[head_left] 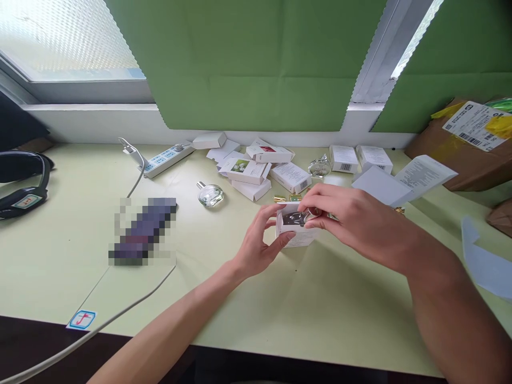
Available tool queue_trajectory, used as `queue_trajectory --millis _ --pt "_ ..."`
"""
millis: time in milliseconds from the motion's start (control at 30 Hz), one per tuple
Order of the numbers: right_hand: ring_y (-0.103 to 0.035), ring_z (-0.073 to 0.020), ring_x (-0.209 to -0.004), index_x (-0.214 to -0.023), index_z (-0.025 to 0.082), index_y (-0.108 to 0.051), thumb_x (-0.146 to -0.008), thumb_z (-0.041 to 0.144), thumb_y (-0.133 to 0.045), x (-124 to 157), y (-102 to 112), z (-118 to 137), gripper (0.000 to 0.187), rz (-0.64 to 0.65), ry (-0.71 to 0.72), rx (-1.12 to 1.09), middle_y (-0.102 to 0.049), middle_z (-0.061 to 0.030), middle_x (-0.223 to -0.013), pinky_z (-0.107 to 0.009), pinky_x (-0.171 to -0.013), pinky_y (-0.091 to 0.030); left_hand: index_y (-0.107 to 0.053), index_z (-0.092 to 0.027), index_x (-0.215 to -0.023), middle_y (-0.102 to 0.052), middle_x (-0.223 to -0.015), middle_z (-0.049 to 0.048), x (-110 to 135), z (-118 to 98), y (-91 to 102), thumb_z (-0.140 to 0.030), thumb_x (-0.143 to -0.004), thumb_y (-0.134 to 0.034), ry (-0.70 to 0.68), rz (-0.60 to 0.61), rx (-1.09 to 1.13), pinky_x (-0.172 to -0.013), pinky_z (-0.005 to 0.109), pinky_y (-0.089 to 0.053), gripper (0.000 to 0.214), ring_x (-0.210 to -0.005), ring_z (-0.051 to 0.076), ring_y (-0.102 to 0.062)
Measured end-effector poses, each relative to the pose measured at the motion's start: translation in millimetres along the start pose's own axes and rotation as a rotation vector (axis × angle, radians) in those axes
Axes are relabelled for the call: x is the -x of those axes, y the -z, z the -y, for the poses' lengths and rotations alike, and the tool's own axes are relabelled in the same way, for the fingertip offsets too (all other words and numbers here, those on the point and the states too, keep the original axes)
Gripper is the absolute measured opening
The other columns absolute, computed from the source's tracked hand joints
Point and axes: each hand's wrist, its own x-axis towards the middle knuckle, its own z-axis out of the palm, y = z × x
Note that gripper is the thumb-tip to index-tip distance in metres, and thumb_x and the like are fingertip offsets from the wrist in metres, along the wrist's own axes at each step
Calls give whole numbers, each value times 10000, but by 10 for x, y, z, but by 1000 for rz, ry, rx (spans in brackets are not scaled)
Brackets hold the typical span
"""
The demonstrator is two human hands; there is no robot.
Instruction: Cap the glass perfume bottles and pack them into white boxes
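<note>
My left hand (260,240) grips the side of a small white box (294,233) that stands open on the pale green table (80,256). Above the box's open top, my right hand (352,218) pinches a small glass bottle (298,216) that sits partly inside it. Beyond the box a pile of white cartons (256,168) lies scattered, and a second glass bottle (210,194) rests on the table to the left.
A white power strip (166,158) with its cable lies at the back left. Black headphones (24,184) sit at the far left, a brown cardboard parcel (468,144) at the right. A blurred dark object (142,232) lies left of centre. Loose white paper (486,261) is at the right.
</note>
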Motion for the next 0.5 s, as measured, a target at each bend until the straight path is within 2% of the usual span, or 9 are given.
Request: queue_trajectory --millis 100,233,500 --pt "-624 -159 -710 -1036 256 -653 -884 97 -528 45 -22 1 253 28 8 113 -649 -45 -1080 -301 -554 -420 -409 -330 -1360 -477 -1338 93 2 6 -2 -221 -897 -638 -2 6 6 -966 395 -504 528 -1185 217 -545" --pt "-607 -144 -671 -1143 273 -632 -888 86 -519 60 -53 46 336 55 -17 203 -649 -27 -1019 -289 -534 -403 -419 -329 -1351 -489 -1320 83 3 2 -8 -218 -887 -649 -14 -10 -20 -950 373 -512 529 -1166 203 -558" --pt "-623 -211 -863 -1131 251 -632 -929 129 -457 10 -129 85 294 69 -14 206 -668 -54 -1007 -346 -743 -461 -409 -323 -1361 -499 -1319 84 2 -11 -12 -199 -888 -644 -21 -25 -55 -928 332 -523 543 -1148 172 -554"
